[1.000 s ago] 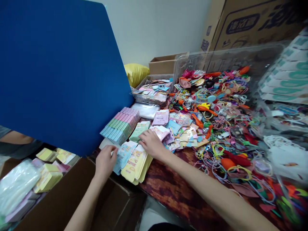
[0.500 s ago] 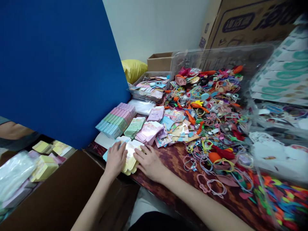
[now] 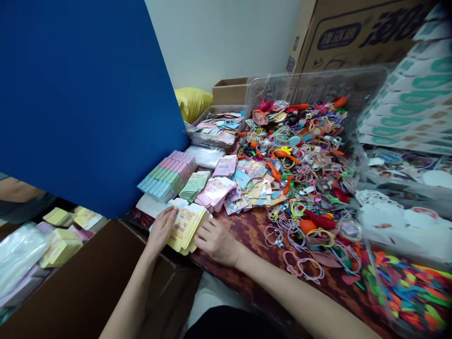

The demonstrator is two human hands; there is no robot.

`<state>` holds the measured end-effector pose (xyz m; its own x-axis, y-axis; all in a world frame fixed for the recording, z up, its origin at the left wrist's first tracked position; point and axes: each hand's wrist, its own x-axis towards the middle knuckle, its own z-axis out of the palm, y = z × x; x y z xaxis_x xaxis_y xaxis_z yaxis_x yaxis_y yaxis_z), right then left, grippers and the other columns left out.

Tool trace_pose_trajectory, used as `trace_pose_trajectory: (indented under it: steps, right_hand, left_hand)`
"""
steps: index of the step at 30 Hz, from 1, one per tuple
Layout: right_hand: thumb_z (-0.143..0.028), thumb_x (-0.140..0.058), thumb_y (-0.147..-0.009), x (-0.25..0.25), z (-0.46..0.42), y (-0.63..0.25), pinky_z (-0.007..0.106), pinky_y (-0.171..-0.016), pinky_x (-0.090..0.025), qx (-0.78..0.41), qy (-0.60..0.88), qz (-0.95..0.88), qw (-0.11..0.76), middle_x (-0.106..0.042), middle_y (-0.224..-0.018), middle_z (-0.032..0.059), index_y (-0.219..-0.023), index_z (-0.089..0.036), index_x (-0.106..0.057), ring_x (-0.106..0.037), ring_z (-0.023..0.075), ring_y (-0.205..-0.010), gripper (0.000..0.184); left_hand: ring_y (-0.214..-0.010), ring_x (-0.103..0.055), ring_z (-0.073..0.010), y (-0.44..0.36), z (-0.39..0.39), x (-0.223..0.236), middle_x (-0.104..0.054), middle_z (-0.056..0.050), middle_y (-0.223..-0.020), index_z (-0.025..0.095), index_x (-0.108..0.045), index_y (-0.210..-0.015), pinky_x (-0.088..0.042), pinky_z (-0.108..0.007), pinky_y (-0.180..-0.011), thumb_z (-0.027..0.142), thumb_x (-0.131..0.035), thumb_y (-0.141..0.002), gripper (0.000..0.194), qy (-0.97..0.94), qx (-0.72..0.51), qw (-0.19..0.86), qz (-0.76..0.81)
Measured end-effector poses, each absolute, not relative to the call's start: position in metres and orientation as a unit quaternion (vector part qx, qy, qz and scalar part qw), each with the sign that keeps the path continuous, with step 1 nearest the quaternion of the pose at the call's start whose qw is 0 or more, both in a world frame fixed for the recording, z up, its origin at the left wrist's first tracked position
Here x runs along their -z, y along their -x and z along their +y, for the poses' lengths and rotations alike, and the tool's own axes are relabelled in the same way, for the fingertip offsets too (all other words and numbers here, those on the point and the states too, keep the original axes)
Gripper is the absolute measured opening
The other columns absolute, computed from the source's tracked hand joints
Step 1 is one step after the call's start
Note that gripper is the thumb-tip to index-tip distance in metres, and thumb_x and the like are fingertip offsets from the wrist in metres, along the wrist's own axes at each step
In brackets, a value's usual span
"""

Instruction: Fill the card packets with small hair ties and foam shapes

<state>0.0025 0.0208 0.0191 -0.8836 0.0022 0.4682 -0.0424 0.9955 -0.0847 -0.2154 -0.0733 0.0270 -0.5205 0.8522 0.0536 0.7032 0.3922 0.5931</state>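
Note:
A fanned stack of yellow, flat folded paper boxes [image 3: 185, 228] with printed cartoon faces lies at the table's front edge. Along its left side rests my left hand [image 3: 162, 229], fingers stretched out and touching the boxes. My right hand [image 3: 217, 240] has its fingers curled in at the right edge of the stack; its fingertips are partly hidden. Just behind are stacks of green flat boxes [image 3: 194, 186] and pink flat boxes [image 3: 214, 192]. Blue flat boxes show partly behind my left hand. Made-up small boxes [image 3: 167, 174] in pink, green and blue stand in rows beyond.
Mixed hair ties and balloons [image 3: 300, 155] spill from a clear bin across the table's right side. Loose cards [image 3: 261, 186] lie mid-table. At left are a blue partition [image 3: 77, 94], an open carton [image 3: 81, 282] holding boxes, and another person's arm [image 3: 17, 190].
My left hand has slid off the top of the yellow boxes to their left side, uncovering the printed front. My right hand's fingers have curled in at the right edge.

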Motion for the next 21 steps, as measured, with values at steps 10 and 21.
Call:
trace_pose_trajectory:
  steps: [10, 21]
  right_hand:
    - [-0.051, -0.068, -0.084, -0.046, 0.019, 0.037, 0.046, -0.091, -0.042, -0.184, 0.334, -0.909, 0.169, -0.060, -0.118, 0.0180, -0.135, -0.010, -0.050, -0.051, 0.0330, -0.109, 0.068]
    - [-0.013, -0.055, -0.083, -0.046, 0.018, 0.062, 0.037, -0.097, -0.041, -0.329, 0.380, -0.822, 0.269, -0.068, -0.109, 0.0073, -0.117, -0.021, -0.061, -0.056, 0.0232, -0.108, 0.035]
  left_hand:
    - [-0.129, -0.054, -0.0264, 0.218, -0.070, -0.029, -0.064, -0.010, -0.133, 0.018, -0.070, -0.114, -0.036, -0.040, -0.115, 0.052, -0.036, -0.092, 0.053, -0.456, -0.290, 0.131, 0.831]
    - [-0.129, -0.053, -0.0270, 0.208, -0.072, -0.029, -0.062, -0.011, -0.136, 0.017, -0.061, -0.125, -0.037, -0.043, -0.113, 0.048, -0.037, -0.092, 0.051, -0.458, -0.298, 0.123, 0.829]
